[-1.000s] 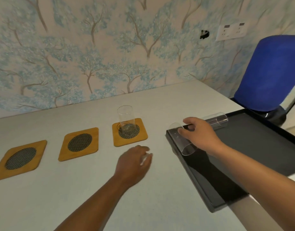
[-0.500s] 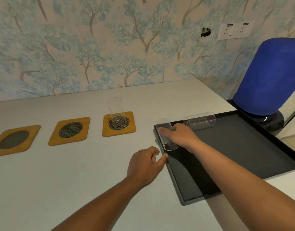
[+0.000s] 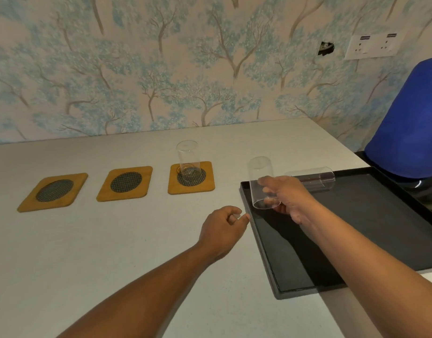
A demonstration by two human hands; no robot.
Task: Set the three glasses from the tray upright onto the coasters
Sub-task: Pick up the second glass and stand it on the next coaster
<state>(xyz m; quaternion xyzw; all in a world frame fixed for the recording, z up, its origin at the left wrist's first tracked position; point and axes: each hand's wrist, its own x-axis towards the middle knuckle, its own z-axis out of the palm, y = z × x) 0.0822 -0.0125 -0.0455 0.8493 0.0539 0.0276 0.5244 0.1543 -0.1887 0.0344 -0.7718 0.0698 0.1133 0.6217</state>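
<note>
Three wooden coasters with dark mesh centres lie in a row: left coaster (image 3: 53, 191), middle coaster (image 3: 125, 182), right coaster (image 3: 209, 178). A clear glass (image 3: 187, 159) stands upright on the right coaster. My right hand (image 3: 287, 200) grips a second clear glass (image 3: 260, 176) over the near-left corner of the black tray (image 3: 356, 228), tilted with its open end toward me. A third glass (image 3: 312, 178) lies on its side at the tray's far edge. My left hand (image 3: 222, 230) rests loosely curled on the table beside the tray's left rim, holding nothing.
The grey table (image 3: 88, 252) runs to a wallpapered wall behind. A blue chair (image 3: 410, 123) stands past the table's right end, close to the tray's far corner. The tray's near-right part overhangs the table edge.
My right hand has lifted the glass off the tray floor and tipped it more upright. The left hand has stayed by the tray rim. The camera has shifted slightly.
</note>
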